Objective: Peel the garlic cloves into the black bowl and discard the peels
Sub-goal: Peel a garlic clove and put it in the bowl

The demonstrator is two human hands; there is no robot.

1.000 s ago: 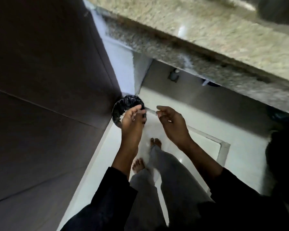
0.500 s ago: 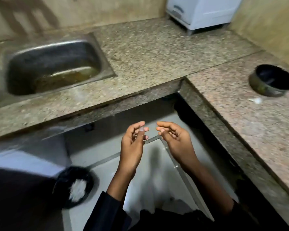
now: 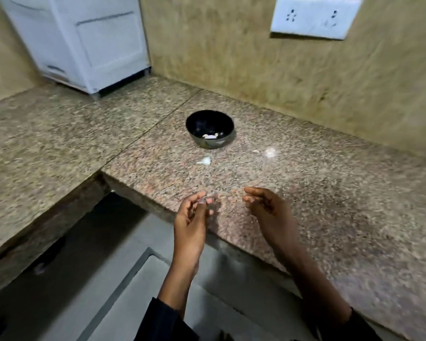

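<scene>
The black bowl (image 3: 210,129) stands on the granite counter (image 3: 305,193) with a few pale peeled cloves inside. A white garlic clove (image 3: 204,160) lies on the counter just in front of the bowl, and a small pale scrap (image 3: 255,151) lies to its right. My left hand (image 3: 191,222) hovers at the counter's front edge, fingers loosely curled, holding nothing that I can see. My right hand (image 3: 268,212) hovers over the counter beside it, fingers relaxed and empty. Both hands are well short of the bowl.
A white appliance (image 3: 84,43) stands in the back left corner. A white socket plate (image 3: 315,17) is on the wall at the right. The counter runs in an L, with the tiled floor (image 3: 133,291) below its inner corner.
The view has swung from the floor bin, past the sink, to the counter with the bowl. Both hands stay raised side by side and have moved over the counter's edge.
</scene>
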